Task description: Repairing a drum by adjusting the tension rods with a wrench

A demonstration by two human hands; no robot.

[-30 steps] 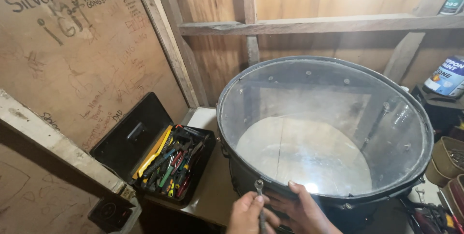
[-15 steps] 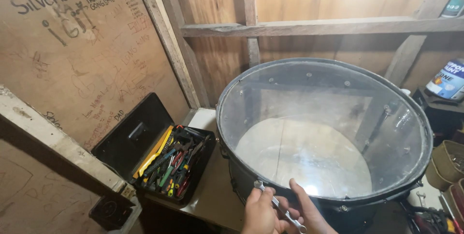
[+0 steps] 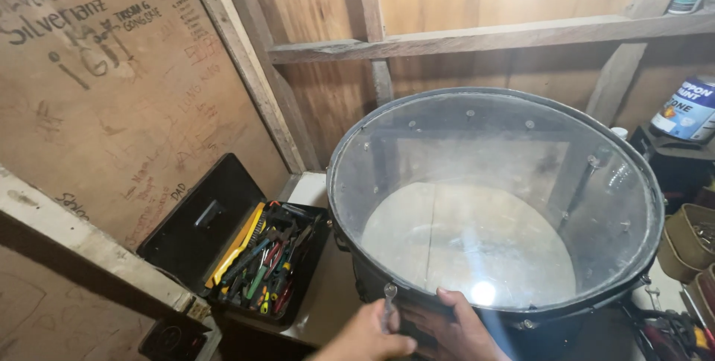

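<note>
Drum with a black shell and clear plastic head [image 3: 495, 204] stands on the desk [image 3: 328, 301], just beside an open black toolbox of coloured hand tools [image 3: 257, 264]. At its near rim the left hand [image 3: 365, 335] closes on a small metal key [image 3: 389, 298]; the right hand [image 3: 450, 327] curls over the hoop.

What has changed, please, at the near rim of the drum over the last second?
Little. The left hand holds the small metal drum key upright at the near rim of the drum, as a second ago; half a second ago it had tilted over to the right. The right hand has stayed on the rim beside it, fingers shifting slightly. The drum and the open toolbox have not moved.
</note>
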